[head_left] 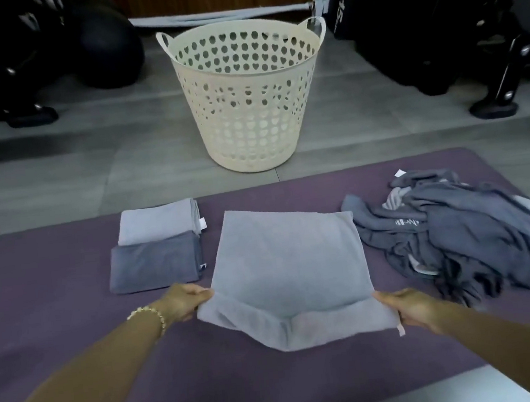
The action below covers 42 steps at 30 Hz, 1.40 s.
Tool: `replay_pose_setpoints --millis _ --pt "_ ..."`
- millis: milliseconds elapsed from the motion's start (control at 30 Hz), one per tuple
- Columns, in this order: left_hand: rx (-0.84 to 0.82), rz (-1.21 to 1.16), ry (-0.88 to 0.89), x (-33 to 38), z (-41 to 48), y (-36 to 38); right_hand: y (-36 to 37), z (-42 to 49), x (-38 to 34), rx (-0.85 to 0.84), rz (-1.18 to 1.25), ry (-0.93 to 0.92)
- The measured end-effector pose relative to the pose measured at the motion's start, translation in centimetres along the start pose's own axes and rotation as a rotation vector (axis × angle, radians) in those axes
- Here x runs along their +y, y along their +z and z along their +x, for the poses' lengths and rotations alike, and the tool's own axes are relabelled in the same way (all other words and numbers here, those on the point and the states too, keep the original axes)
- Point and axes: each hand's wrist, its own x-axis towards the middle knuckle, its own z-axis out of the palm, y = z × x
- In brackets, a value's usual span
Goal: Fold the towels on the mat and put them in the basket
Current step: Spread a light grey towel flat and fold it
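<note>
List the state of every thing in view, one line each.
Spread light grey towel: flat on the mat, near edge lifted.
Left hand: pinches its near left corner.
Right hand: pinches its near right corner.
Folded light grey towel: folded, on the mat.
Folded dark grey towel: folded, just nearer than it.
Towel pile: crumpled, unfolded.
Basket: upright on the floor, nothing visible inside.

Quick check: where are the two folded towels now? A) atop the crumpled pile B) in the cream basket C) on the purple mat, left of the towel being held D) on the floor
C: the folded light grey towel and the folded dark grey towel lie on the purple mat, left of the middle light grey towel.
</note>
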Motion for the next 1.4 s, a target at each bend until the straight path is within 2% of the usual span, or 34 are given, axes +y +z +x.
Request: replay_pose_setpoints --millis 167,333,433,533,733,867,967,1133,1233,1333,1400 --pt "0.134 -0.019 0.08 -0.9 4.5 2.7 2.4 3.5 1.1 0.087 0.033 0.032" --pt "0.186 0.29 0.142 -1.2 9.1 3.4 2.3 8.3 2.3 0.207 -0.041 0.038" --pt "0.263 0.242 0.24 1.0 12.1 3.6 2.0 11.4 0.9 0.272 -0.099 -0.074" --pt "0.278 0.1 0.291 3.8 16.2 3.6 1.7 14.0 -2.8 0.351 0.111 -0.209" --pt "0.336 0.124 0.23 7.3 22.4 3.4 0.7 19.3 -8.3 0.418 0.227 -0.276" --pt "0.345 0.108 0.136 7.6 25.3 3.4 -0.2 21.7 -9.7 0.404 0.18 -0.23" --pt "0.447 0.048 0.162 7.8 26.7 3.3 -0.4 23.2 -10.5 0.354 0.14 -0.189" --pt "0.402 -0.052 0.184 8.5 27.8 3.8 -0.4 24.3 -11.3 0.303 0.306 -0.205" --pt "0.438 -0.185 0.143 8.5 28.4 3.6 -0.4 24.5 -11.6 0.266 0.334 -0.229" --pt "0.458 -0.254 0.101 8.4 28.8 3.3 -1.2 24.9 -11.7 0.531 0.211 -0.258" --pt "0.438 -0.268 0.09 8.3 29.0 3.0 -2.1 25.5 -11.2 0.609 0.065 -0.234"
